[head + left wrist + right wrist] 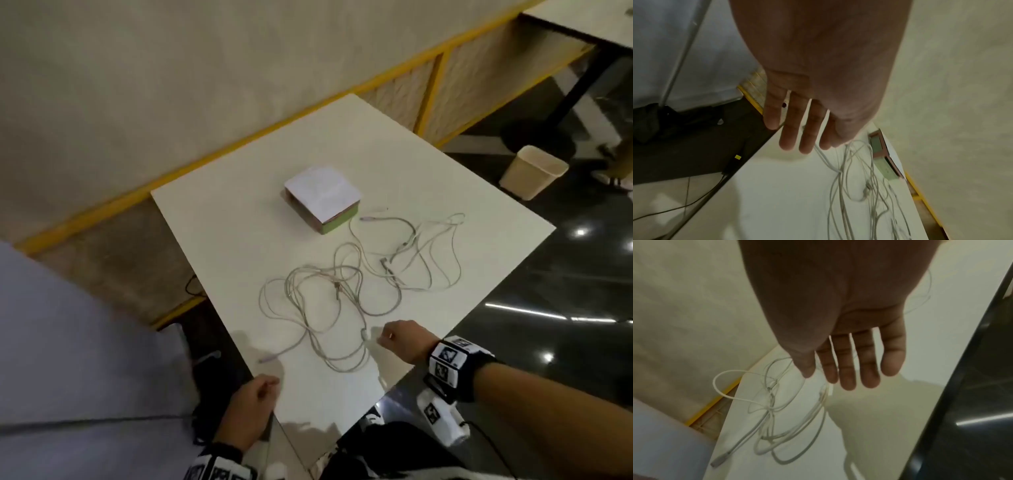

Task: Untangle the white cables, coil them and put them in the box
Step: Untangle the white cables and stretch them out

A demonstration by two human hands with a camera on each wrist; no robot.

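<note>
Both hands hover over the near edge of the white tabletop (pixel 222 219): left hand (pixel 248 409) and right hand (pixel 402 339), fingers (pixel 847 363) extended and relaxed, holding nothing. Tangled thin white cables (pixel 342 291) sprawl lengthwise from near-left to far-right. Beyond them sits the closed square white cardboard box (pixel 320 197).

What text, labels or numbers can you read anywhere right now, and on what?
None can be read.
Box: lid shows only faint, blurred marks.
Wrist bands: black-and-white square marker patterns, no letters.
Yellow tag on the dark cable: blank or too small to tell.
</note>
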